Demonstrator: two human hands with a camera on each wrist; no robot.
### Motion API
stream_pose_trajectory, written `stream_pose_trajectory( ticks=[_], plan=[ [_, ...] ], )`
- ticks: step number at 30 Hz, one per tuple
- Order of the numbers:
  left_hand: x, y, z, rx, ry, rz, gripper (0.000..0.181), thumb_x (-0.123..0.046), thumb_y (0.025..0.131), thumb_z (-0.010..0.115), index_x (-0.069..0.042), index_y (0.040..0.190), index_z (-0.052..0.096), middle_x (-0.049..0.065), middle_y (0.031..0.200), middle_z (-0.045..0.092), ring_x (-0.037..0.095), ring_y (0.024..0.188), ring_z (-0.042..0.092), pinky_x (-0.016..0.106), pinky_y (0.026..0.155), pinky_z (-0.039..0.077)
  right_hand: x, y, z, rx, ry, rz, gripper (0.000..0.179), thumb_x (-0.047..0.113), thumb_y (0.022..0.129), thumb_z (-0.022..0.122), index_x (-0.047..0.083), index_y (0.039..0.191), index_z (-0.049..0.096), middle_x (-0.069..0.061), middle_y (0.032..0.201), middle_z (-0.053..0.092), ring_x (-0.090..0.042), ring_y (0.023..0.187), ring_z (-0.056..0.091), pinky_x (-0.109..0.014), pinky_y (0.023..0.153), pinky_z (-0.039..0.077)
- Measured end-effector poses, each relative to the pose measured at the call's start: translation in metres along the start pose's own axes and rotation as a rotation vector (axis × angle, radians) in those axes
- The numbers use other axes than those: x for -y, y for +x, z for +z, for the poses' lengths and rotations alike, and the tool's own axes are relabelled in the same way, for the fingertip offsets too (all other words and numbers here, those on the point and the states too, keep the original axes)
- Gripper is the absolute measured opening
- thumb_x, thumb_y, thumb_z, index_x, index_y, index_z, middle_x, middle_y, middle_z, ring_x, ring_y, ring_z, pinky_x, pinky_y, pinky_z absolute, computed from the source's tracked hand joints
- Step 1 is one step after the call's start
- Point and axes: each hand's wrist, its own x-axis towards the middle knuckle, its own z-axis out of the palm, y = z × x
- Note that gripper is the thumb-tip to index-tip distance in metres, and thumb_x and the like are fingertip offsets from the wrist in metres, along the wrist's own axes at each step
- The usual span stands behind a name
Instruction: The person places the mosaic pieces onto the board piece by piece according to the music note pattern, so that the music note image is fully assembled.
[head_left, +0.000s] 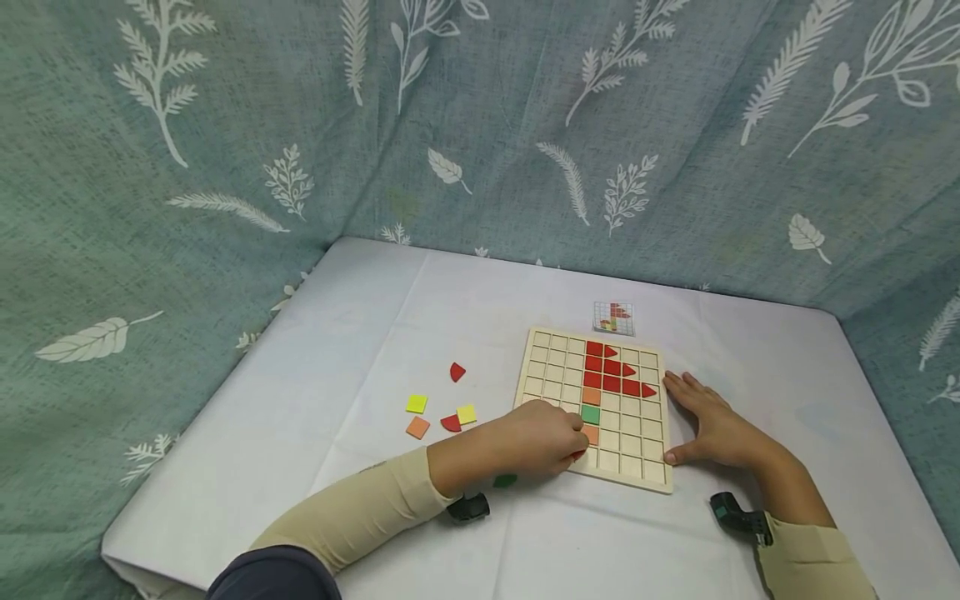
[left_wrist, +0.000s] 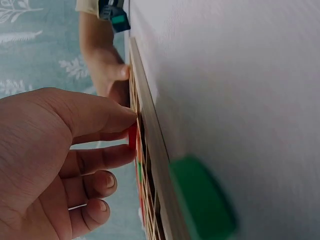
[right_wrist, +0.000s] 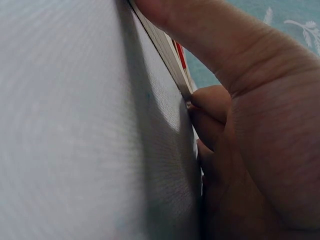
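The left hand [head_left: 536, 437] is pinching a red piece [left_wrist: 132, 137], ideally level, while the outspread right hand [head_left: 716, 429] is bracing the board [head_left: 632, 446].

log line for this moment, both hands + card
left hand: pinches red piece at board | right hand: touches board's right edge | card: beyond board

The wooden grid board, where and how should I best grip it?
I'd grip the wooden grid board by its left and right rims, coming in from both sides. It lies flat on the white cloth, with red, orange and green pieces on its face, so a level lift may disturb them least. The right hand touches the right rim.
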Motion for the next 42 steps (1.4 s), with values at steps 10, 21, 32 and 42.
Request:
stream_pose_trajectory(
  ticks=[10,21,32,42],
  plan=[
    [-0.008,0.007,0.002,-0.031,0.017,0.029,0.013,-0.024,0.091,0.064,-0.028,0.079,0.067,-0.012,0.073,0.046,0.004,0.055,0.042,0.022,0.047,0.035,-0.001,0.000,0.000,0.002,-0.006,0.001,0.135,0.060,0.052,0.087,0.003,0.154,0.020,-0.018,0.159,0.016,-0.039,0.145,0.002,-0.065,0.107,0.007],
    [-0.005,0.014,0.004,-0.041,-0.020,0.021,0.010,-0.024,0.092,0.065,-0.027,0.083,0.068,-0.013,0.074,0.047,0.002,0.059,0.044,0.020,0.048,0.035,0.001,0.001,0.000,0.006,0.002,0.021,0.136,0.059,0.050,0.088,0.003,0.154,0.020,-0.018,0.159,0.015,-0.039,0.145,0.001,-0.065,0.107,0.006],
    [-0.003,0.016,0.008,-0.036,-0.060,0.021,0.010,-0.025,0.093,0.063,-0.028,0.083,0.066,-0.011,0.074,0.046,0.003,0.061,0.044,0.021,0.048,0.035,0.000,0.001,0.000,0.000,-0.002,0.026,0.136,0.059,0.049,0.088,0.003,0.154,0.021,-0.018,0.159,0.016,-0.039,0.145,0.002,-0.065,0.107,0.007],
    [-0.001,0.022,0.002,-0.018,-0.061,0.073,0.015,-0.022,0.091,0.062,-0.032,0.084,0.070,-0.011,0.076,0.046,0.003,0.062,0.043,0.020,0.048,0.034,-0.001,-0.002,-0.002,0.012,0.011,-0.026,0.133,0.061,0.055,0.085,0.004,0.155,0.019,-0.017,0.159,0.015,-0.038,0.146,0.002,-0.063,0.108,0.006]
  ],
)
